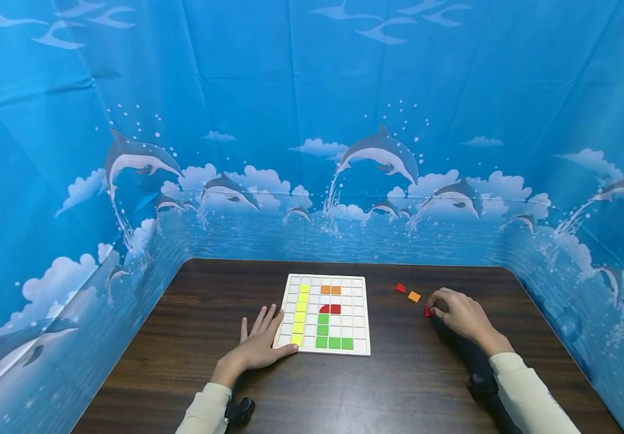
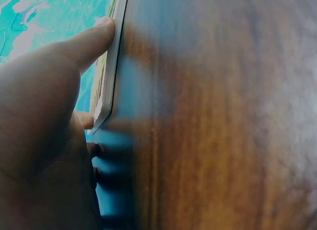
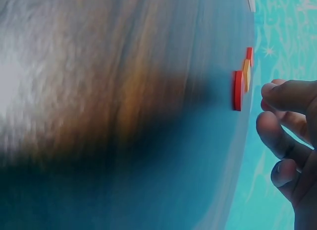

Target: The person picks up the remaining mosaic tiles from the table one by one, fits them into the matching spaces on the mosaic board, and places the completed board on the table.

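A white gridded board (image 1: 349, 342) lies on the table, bearing square yellow tiles (image 1: 301, 307), green tiles (image 1: 321, 330), orange tiles (image 1: 330, 290) and two red tiles (image 1: 335, 309). My left hand (image 1: 258, 346) rests at its lower left corner with fingers spread. In the left wrist view, the thumb (image 2: 94, 41) touches the edge of the board (image 2: 110, 86). On the right, my right hand (image 1: 459, 313) hovers with bent fingers over a red piece (image 1: 428, 312). The right wrist view has a small gap between the fingertips (image 3: 270, 93) and that red piece (image 3: 238, 91).
An orange square piece (image 1: 414, 296) and another red piece (image 1: 400, 288) lie between the board and my right hand. The dark wooden table (image 1: 225, 289) ends at a blue dolphin-print curtain (image 1: 301, 120) along the back and sides.
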The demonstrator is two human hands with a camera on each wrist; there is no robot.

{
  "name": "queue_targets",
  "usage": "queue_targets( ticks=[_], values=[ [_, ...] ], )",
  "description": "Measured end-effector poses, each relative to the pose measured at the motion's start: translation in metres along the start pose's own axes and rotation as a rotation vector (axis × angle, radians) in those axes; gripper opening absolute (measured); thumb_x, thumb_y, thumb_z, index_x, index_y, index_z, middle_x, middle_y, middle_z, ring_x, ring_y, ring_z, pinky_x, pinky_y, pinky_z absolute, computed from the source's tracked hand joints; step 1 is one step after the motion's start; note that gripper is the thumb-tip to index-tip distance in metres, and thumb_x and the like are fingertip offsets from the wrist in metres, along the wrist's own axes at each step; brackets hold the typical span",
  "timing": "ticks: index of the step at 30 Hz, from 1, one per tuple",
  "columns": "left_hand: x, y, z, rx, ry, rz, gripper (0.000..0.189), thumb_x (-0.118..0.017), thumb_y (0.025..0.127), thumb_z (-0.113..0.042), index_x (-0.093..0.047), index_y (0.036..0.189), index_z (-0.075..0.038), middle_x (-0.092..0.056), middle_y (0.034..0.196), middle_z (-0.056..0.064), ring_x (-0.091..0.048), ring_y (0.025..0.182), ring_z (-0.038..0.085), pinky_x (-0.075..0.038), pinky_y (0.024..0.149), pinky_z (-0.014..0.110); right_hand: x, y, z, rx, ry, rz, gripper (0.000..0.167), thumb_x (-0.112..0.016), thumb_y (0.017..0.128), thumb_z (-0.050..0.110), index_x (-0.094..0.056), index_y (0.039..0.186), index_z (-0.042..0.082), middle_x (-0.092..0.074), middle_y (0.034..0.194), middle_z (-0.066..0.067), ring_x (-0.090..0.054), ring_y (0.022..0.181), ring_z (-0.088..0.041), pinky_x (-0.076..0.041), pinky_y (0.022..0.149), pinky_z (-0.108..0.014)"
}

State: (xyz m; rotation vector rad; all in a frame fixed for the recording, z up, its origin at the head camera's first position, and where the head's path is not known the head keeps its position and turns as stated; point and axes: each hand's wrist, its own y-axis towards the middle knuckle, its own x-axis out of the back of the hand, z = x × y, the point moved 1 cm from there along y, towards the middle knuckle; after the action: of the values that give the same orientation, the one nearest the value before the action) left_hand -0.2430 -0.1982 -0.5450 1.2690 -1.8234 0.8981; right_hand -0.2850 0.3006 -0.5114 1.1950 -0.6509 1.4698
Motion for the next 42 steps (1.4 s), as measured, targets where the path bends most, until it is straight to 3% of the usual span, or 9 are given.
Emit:
queue_targets(
  ticks=[6, 11, 15, 22, 30, 42],
  values=[
    [0.002, -0.004, -0.001, -0.061, -0.053, -0.016, 0.107, -0.063, 0.094, -0.075, -0.024, 0.171, -0.011, -0.01, 0.18, 0.019, 0.002, 0.167, 0.042, 0.017, 0.12, 0.079, -0.002, -0.001, -0.003, -0.016, -0.01, 0.05, 0.012, -0.08, 0.094, 0.01, -0.078, 0.103, 0.016, -0.075, 0.114, -0.008, -0.066, 0.086, -0.021, -0.057, 0.071, -0.049],
    [0.001, -0.003, 0.0, -0.055, -0.052, -0.012, 0.109, -0.063, 0.092, -0.077, -0.025, 0.171, -0.012, -0.01, 0.18, 0.018, 0.002, 0.167, 0.041, 0.018, 0.12, 0.079, -0.008, -0.001, -0.004, -0.004, -0.024, 0.072, 0.011, -0.082, 0.094, 0.015, -0.078, 0.103, 0.018, -0.076, 0.116, -0.008, -0.071, 0.092, -0.024, -0.06, 0.075, -0.053],
    [-0.004, 0.0, 0.006, -0.074, -0.043, -0.021, 0.109, -0.062, 0.092, -0.078, -0.024, 0.171, -0.013, -0.008, 0.18, 0.018, 0.004, 0.167, 0.041, 0.018, 0.118, 0.081, -0.012, 0.0, -0.005, 0.008, -0.05, 0.071, 0.012, -0.083, 0.092, 0.013, -0.078, 0.101, 0.019, -0.076, 0.116, -0.008, -0.07, 0.088, -0.022, -0.06, 0.073, -0.05],
    [0.0, -0.004, 0.0, -0.043, -0.062, -0.012, 0.11, -0.064, 0.091, -0.078, -0.026, 0.171, -0.012, -0.011, 0.18, 0.017, 0.001, 0.167, 0.041, 0.016, 0.122, 0.077, -0.014, 0.0, -0.006, 0.042, -0.085, 0.024, 0.011, -0.084, 0.091, 0.013, -0.077, 0.096, 0.02, -0.077, 0.111, -0.006, -0.069, 0.084, -0.02, -0.06, 0.073, -0.05],
    [0.0, -0.004, -0.001, -0.039, -0.046, -0.017, 0.108, -0.065, 0.092, -0.075, -0.026, 0.171, -0.012, -0.011, 0.18, 0.017, -0.001, 0.167, 0.041, 0.015, 0.123, 0.077, -0.014, 0.0, -0.007, 0.037, -0.077, 0.032, 0.012, -0.085, 0.09, 0.014, -0.078, 0.099, 0.018, -0.077, 0.113, -0.009, -0.066, 0.08, -0.017, -0.059, 0.069, -0.046],
    [-0.004, 0.0, 0.004, -0.037, -0.035, -0.015, 0.11, -0.061, 0.091, -0.08, -0.023, 0.172, -0.016, -0.008, 0.181, 0.013, 0.002, 0.168, 0.038, 0.017, 0.123, 0.074, -0.016, -0.002, -0.003, 0.029, -0.075, 0.019, 0.01, -0.085, 0.09, 0.014, -0.08, 0.099, 0.017, -0.076, 0.116, -0.012, -0.07, 0.084, -0.023, -0.06, 0.07, -0.047]
  ],
)
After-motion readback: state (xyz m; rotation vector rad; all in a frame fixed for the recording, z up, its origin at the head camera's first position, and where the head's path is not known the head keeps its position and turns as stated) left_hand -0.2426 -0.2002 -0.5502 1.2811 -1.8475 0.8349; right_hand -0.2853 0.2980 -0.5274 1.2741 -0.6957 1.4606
